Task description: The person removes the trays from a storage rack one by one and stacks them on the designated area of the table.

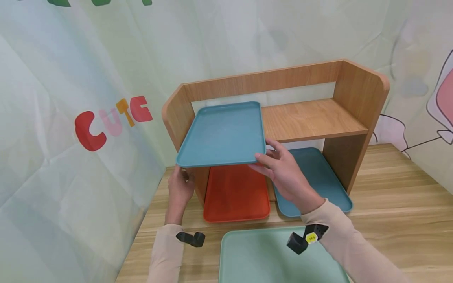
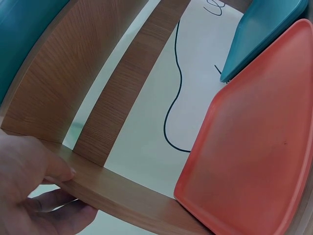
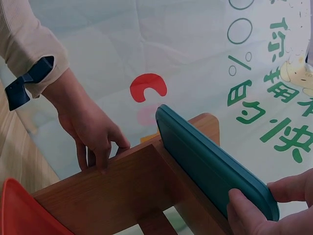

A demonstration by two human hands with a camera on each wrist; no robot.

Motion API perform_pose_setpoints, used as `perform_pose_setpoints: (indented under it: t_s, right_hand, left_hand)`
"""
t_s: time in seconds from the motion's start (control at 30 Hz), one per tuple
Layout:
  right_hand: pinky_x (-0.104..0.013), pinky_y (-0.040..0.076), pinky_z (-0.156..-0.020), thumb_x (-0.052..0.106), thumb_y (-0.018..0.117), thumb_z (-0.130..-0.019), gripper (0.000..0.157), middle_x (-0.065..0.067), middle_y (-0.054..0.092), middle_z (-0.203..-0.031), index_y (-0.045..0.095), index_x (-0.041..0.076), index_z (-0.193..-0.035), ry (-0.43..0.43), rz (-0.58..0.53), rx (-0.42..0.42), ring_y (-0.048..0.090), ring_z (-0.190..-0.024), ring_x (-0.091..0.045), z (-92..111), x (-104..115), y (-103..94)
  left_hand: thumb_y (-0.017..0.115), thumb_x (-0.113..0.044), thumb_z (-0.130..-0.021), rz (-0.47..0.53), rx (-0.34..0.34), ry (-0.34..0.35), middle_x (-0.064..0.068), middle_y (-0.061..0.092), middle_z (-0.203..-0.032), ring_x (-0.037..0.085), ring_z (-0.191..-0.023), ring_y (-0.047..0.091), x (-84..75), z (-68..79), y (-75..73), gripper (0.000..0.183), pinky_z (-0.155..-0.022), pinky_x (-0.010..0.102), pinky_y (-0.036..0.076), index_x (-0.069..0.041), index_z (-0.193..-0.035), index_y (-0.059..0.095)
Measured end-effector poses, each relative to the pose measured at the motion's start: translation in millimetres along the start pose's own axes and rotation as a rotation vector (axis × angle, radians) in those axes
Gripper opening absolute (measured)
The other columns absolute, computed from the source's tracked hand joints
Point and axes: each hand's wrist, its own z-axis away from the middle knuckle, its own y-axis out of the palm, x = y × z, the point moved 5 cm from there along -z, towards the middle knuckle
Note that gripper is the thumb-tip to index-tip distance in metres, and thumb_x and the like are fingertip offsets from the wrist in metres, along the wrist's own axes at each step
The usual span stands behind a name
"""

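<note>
A blue tray [image 1: 223, 133] sits over the left part of the upper board of a wooden shelf [image 1: 311, 118], its front edge jutting toward me. My right hand [image 1: 287, 177] pinches the tray's front right corner, thumb against one face and fingers against the other, as the right wrist view shows. Lower down, my left hand [image 1: 179, 192] grips the front edge of the shelf's left side panel [image 2: 127, 188], with the thumb on one side and fingers on the other. Just right of that panel, a red-orange tray [image 1: 237, 192] lies in the lower left compartment.
Another blue tray [image 1: 315, 177] lies in the lower right compartment, its front sticking out. A pale green tray [image 1: 255, 255] rests on the wood-grain table [image 1: 400, 196] in front of the shelf. Behind stands a printed cloth backdrop [image 1: 116, 59].
</note>
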Motion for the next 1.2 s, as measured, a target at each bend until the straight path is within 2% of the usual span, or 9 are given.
perform_pose_setpoints:
  t_s: [0.4,0.53,0.7,0.87,1.0,1.13,1.2]
  right_hand:
    - [-0.038,0.05,-0.096,0.004,0.05,-0.098,0.065,-0.017,0.039,-0.138,0.018,0.014,-0.153,-0.013,-0.048,-0.01,0.051,-0.124,-0.029,-1,1,2.3]
    - [-0.038,0.051,-0.095,0.004,0.05,-0.097,0.064,-0.017,0.04,-0.137,0.019,0.014,-0.153,-0.016,-0.062,-0.027,0.052,-0.122,-0.029,1,1,1.4]
    - [-0.039,0.05,-0.095,0.004,0.05,-0.097,0.064,-0.017,0.041,-0.135,0.021,0.016,-0.153,-0.006,-0.084,-0.046,0.054,-0.121,-0.027,4,1,-1.9]
    - [-0.035,0.052,-0.093,0.004,0.05,-0.097,0.062,-0.01,0.046,-0.118,0.025,0.017,-0.152,0.004,-0.106,-0.074,0.058,-0.11,-0.02,11,0,-6.6]
    - [-0.033,0.053,-0.091,0.004,0.05,-0.097,0.06,-0.005,0.045,-0.105,0.029,0.017,-0.151,0.003,-0.128,-0.096,0.06,-0.097,-0.014,17,0,-11.0]
    - [-0.033,0.054,-0.091,0.003,0.048,-0.097,0.058,-0.008,0.046,-0.114,0.028,0.015,-0.151,-0.001,-0.133,-0.087,0.06,-0.101,-0.015,23,1,-14.6]
    - [-0.033,0.053,-0.091,0.003,0.047,-0.098,0.058,-0.012,0.045,-0.126,0.027,0.014,-0.151,-0.002,-0.131,-0.077,0.06,-0.108,-0.017,26,1,-16.3]
  left_hand:
    - [0.051,0.006,-0.09,-0.001,-0.01,0.001,0.02,0.063,-0.098,0.033,-0.077,0.066,-2.0,-0.8,-0.2,0.034,-0.063,0.043,0.055,-0.005,-0.122,0.051]
    - [0.051,0.006,-0.09,-0.007,-0.003,-0.013,0.02,0.064,-0.104,0.034,-0.081,0.068,-0.9,-0.9,1.2,0.034,-0.067,0.046,0.057,-0.005,-0.123,0.05]
    - [0.052,0.008,-0.089,-0.024,0.001,-0.011,0.018,0.064,-0.102,0.032,-0.084,0.065,-1.4,-1.1,1.6,0.034,-0.072,0.045,0.056,-0.005,-0.12,0.051]
    - [0.052,0.007,-0.089,-0.05,0.015,-0.021,0.016,0.062,-0.095,0.03,-0.081,0.06,-1.5,-0.4,1.4,0.03,-0.072,0.042,0.052,-0.003,-0.117,0.053]
    - [0.054,0.004,-0.09,-0.068,0.044,-0.041,0.018,0.06,-0.099,0.034,-0.089,0.06,-0.4,-1.1,1.8,0.028,-0.078,0.049,0.051,-0.001,-0.117,0.052]
    - [0.057,0.003,-0.09,-0.083,0.071,-0.072,0.019,0.058,-0.1,0.037,-0.096,0.059,1.6,-2.5,2.2,0.024,-0.082,0.053,0.049,0.001,-0.113,0.052]
    - [0.057,0.002,-0.089,-0.094,0.081,-0.092,0.019,0.057,-0.099,0.038,-0.097,0.059,2.7,-2.7,2.2,0.022,-0.081,0.053,0.05,0.002,-0.111,0.052]
